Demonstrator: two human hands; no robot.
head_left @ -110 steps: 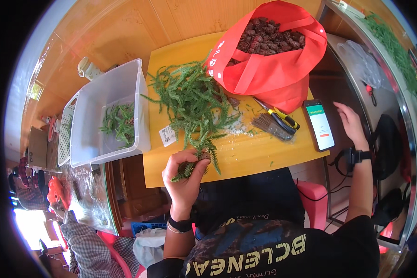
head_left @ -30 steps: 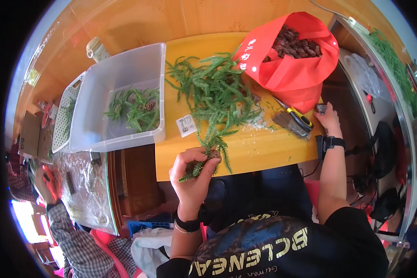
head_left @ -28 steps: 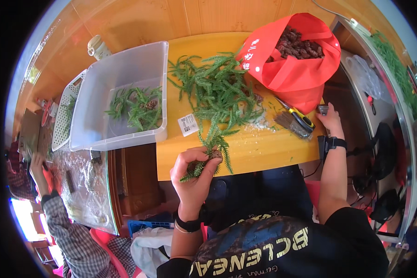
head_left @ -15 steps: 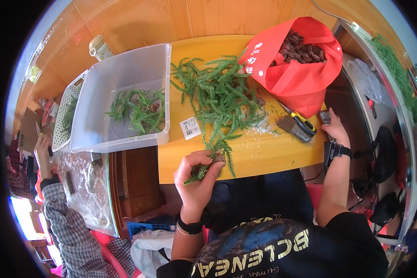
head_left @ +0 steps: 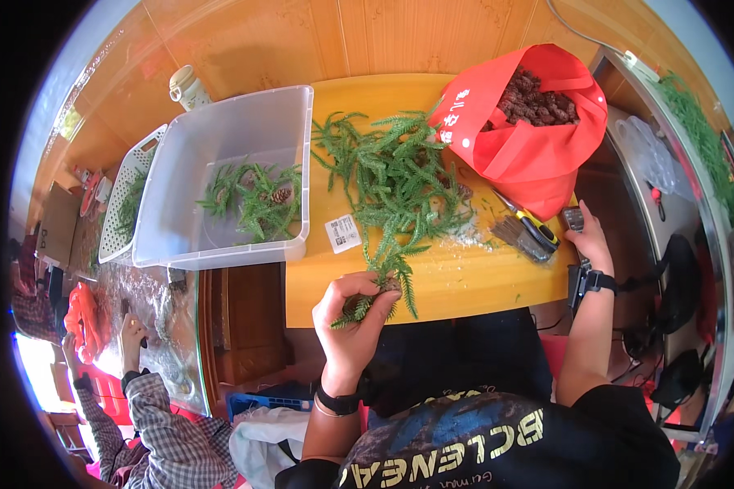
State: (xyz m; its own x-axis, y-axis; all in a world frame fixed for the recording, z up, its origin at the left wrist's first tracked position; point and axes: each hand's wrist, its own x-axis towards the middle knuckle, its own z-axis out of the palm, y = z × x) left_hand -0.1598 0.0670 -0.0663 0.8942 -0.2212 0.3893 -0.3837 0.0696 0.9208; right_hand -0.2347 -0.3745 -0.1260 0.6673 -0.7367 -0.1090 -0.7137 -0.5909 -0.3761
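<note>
Above the table's near edge, my left hand pinches a green artificial pine sprig with a small brown pine cone at its base, partly hidden by my fingers. My right hand is at the table's right edge, its fingers curled against a small dark, shiny object whose kind is unclear. Beside it lie yellow-and-black pliers and a bundle of thin brown stems or wires. A heap of green pine sprigs covers the middle of the yellow table.
A red bag of pine cones stands at the back right. To the left, a clear plastic bin holds sprigs with cones, next to a white basket. A white label lies by the heap. Another person's checked sleeve shows lower left.
The view has shifted slightly. My left hand still pinches the sprig and cone, and my right hand stays at the table edge. The other person's hands have moved nearer, beside something red.
</note>
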